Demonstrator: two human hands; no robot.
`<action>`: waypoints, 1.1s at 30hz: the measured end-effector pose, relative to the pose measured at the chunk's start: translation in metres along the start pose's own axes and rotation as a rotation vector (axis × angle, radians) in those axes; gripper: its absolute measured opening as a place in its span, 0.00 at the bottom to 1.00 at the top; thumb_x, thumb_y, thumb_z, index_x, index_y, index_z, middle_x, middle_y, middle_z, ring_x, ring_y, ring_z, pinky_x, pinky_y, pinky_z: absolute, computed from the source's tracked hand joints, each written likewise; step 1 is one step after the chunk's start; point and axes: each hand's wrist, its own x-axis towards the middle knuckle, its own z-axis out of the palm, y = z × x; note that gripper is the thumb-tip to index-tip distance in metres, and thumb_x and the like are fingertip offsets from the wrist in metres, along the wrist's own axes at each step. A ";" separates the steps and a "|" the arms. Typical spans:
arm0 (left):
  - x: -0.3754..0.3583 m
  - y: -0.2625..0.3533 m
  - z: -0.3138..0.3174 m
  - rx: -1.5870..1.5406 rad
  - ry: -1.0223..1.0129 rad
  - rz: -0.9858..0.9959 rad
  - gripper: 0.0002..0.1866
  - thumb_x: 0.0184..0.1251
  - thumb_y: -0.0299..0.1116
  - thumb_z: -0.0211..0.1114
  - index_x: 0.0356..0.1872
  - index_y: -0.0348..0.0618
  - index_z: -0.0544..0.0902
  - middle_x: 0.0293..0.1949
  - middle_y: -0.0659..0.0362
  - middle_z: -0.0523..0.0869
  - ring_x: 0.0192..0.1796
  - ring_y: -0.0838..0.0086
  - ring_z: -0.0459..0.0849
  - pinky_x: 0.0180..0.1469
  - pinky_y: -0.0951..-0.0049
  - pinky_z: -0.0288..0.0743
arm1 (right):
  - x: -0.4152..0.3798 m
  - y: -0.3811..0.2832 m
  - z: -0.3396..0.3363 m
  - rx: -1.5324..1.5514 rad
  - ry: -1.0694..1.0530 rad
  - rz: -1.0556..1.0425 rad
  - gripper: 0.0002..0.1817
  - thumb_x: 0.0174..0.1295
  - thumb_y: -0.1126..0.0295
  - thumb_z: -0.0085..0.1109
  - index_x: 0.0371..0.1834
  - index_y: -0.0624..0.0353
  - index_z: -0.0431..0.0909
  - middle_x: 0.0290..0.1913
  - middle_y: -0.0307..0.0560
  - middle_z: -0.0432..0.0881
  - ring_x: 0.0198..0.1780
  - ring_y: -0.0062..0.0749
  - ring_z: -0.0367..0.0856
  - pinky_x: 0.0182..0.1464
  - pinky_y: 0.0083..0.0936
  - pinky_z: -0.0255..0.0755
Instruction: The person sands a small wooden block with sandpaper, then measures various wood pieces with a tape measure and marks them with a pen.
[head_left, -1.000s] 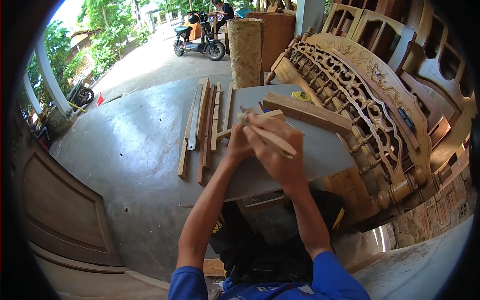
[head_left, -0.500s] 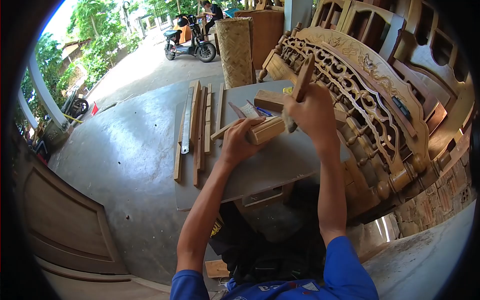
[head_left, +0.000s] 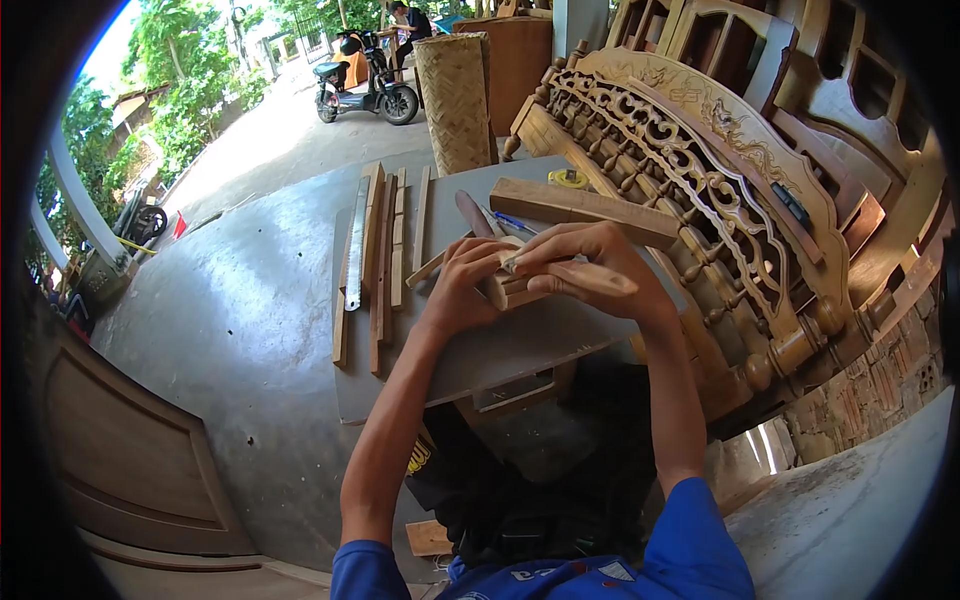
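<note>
My left hand (head_left: 462, 285) is wrapped around a short grooved piece of wood (head_left: 517, 293) above the grey work table (head_left: 450, 355). My right hand (head_left: 585, 248) grips a wooden-handled brush (head_left: 603, 280). Its handle points right and its worn tip meets the wood beside my left fingers. The fingers of both hands partly cover the wood and the brush head. Just beyond my hands lie a blue pen (head_left: 513, 221) and a dark curved blade-like piece (head_left: 472, 212).
Wood strips (head_left: 380, 285) and a handsaw (head_left: 355, 250) lie on the table's left side. A thick wooden beam (head_left: 580, 211) and a yellow tape measure (head_left: 568, 178) are at the back right. Carved wooden furniture (head_left: 690, 180) leans close on the right. A person sits beyond a parked scooter (head_left: 370, 95).
My right hand has lowered and turned the brush from upright to nearly level, bringing its tip onto the wood. My left hand keeps its grip. The view has shifted slightly.
</note>
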 end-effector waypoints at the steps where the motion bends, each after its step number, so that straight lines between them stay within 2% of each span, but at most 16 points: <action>1: 0.002 0.005 -0.002 0.006 0.001 0.002 0.26 0.31 0.28 0.71 0.42 0.45 0.81 0.45 0.60 0.82 0.51 0.65 0.76 0.56 0.64 0.64 | -0.004 0.001 0.001 0.144 0.038 0.037 0.08 0.50 0.76 0.65 0.35 0.63 0.81 0.36 0.45 0.83 0.40 0.25 0.80 0.43 0.21 0.73; 3: 0.006 0.010 -0.008 -0.005 0.000 0.027 0.26 0.31 0.28 0.72 0.41 0.44 0.81 0.45 0.60 0.82 0.52 0.64 0.75 0.56 0.64 0.65 | -0.009 0.003 0.005 0.430 0.121 0.100 0.06 0.50 0.77 0.64 0.32 0.64 0.80 0.36 0.45 0.82 0.39 0.25 0.80 0.43 0.20 0.73; 6: 0.004 0.004 -0.001 -0.128 -0.005 0.005 0.26 0.30 0.26 0.72 0.41 0.45 0.81 0.45 0.60 0.82 0.51 0.63 0.75 0.55 0.64 0.66 | -0.015 0.007 0.018 0.269 0.209 0.156 0.01 0.52 0.79 0.59 0.27 0.65 0.78 0.33 0.45 0.81 0.35 0.23 0.78 0.42 0.18 0.71; 9: 0.003 0.008 -0.004 -0.083 -0.056 0.015 0.26 0.29 0.25 0.72 0.41 0.45 0.81 0.45 0.60 0.81 0.51 0.62 0.75 0.55 0.63 0.67 | -0.025 0.018 0.019 0.162 0.380 0.215 0.03 0.53 0.79 0.54 0.28 0.65 0.77 0.28 0.42 0.78 0.31 0.21 0.76 0.39 0.17 0.71; 12: 0.005 0.008 -0.005 -0.017 -0.109 0.057 0.28 0.27 0.24 0.73 0.42 0.43 0.81 0.46 0.56 0.81 0.51 0.60 0.75 0.54 0.61 0.69 | -0.021 0.019 0.032 0.481 0.810 0.068 0.05 0.53 0.81 0.49 0.29 0.67 0.76 0.25 0.40 0.76 0.29 0.17 0.75 0.35 0.15 0.70; 15: 0.005 0.014 -0.006 -0.045 -0.104 0.032 0.26 0.29 0.24 0.71 0.41 0.44 0.81 0.44 0.59 0.81 0.50 0.61 0.74 0.55 0.63 0.66 | -0.010 0.003 0.050 0.505 0.728 -0.087 0.10 0.54 0.80 0.47 0.37 0.64 0.76 0.22 0.35 0.71 0.28 0.17 0.73 0.32 0.15 0.68; 17: 0.001 0.010 -0.005 -0.098 -0.078 0.007 0.27 0.29 0.24 0.71 0.41 0.44 0.81 0.44 0.59 0.81 0.50 0.61 0.74 0.55 0.64 0.66 | -0.008 0.010 0.062 0.435 0.639 -0.136 0.10 0.53 0.81 0.46 0.37 0.65 0.76 0.22 0.34 0.70 0.26 0.16 0.72 0.31 0.14 0.68; 19: 0.000 0.015 -0.008 -0.106 -0.105 -0.017 0.27 0.29 0.25 0.71 0.42 0.44 0.81 0.45 0.57 0.80 0.49 0.60 0.74 0.54 0.65 0.66 | -0.011 0.026 0.065 0.319 0.646 -0.243 0.10 0.52 0.82 0.46 0.35 0.66 0.76 0.22 0.34 0.70 0.25 0.14 0.70 0.30 0.13 0.67; 22: 0.002 0.016 -0.007 -0.060 -0.144 0.046 0.28 0.29 0.26 0.71 0.43 0.43 0.80 0.44 0.57 0.80 0.48 0.60 0.73 0.54 0.65 0.66 | -0.036 0.040 0.049 0.275 0.830 0.052 0.08 0.51 0.83 0.46 0.32 0.65 0.76 0.22 0.35 0.71 0.26 0.15 0.70 0.32 0.15 0.66; 25: 0.000 0.010 -0.004 -0.077 -0.111 -0.005 0.29 0.28 0.26 0.70 0.43 0.43 0.80 0.44 0.58 0.80 0.46 0.61 0.73 0.54 0.65 0.66 | -0.038 0.040 0.044 0.273 0.981 0.004 0.06 0.46 0.84 0.48 0.24 0.62 0.74 0.19 0.36 0.71 0.22 0.17 0.69 0.26 0.18 0.65; 28: 0.000 0.012 -0.004 -0.091 -0.104 -0.007 0.30 0.28 0.26 0.70 0.44 0.43 0.80 0.44 0.58 0.79 0.46 0.61 0.73 0.54 0.65 0.66 | -0.021 0.018 0.063 0.321 0.862 -0.210 0.06 0.48 0.84 0.46 0.26 0.65 0.73 0.22 0.39 0.71 0.24 0.17 0.67 0.29 0.14 0.63; 29: 0.002 0.013 -0.011 -0.077 -0.186 0.013 0.29 0.28 0.25 0.70 0.44 0.43 0.80 0.45 0.58 0.79 0.47 0.61 0.72 0.54 0.66 0.66 | -0.018 0.018 0.068 0.330 0.813 -0.221 0.06 0.48 0.84 0.46 0.25 0.64 0.72 0.22 0.39 0.71 0.24 0.17 0.67 0.29 0.14 0.62; 31: 0.001 0.016 -0.011 -0.089 -0.163 -0.009 0.29 0.29 0.26 0.70 0.44 0.43 0.80 0.45 0.58 0.79 0.47 0.62 0.72 0.53 0.66 0.66 | -0.011 0.020 0.075 0.352 0.723 -0.249 0.06 0.48 0.84 0.46 0.25 0.64 0.72 0.23 0.40 0.72 0.25 0.18 0.67 0.28 0.15 0.62; 33: 0.000 0.014 -0.007 -0.066 -0.136 -0.014 0.27 0.31 0.28 0.70 0.44 0.43 0.80 0.44 0.58 0.80 0.47 0.62 0.73 0.53 0.66 0.67 | -0.025 0.036 0.061 0.315 0.787 -0.110 0.05 0.48 0.83 0.47 0.25 0.63 0.72 0.24 0.40 0.73 0.27 0.17 0.68 0.30 0.15 0.63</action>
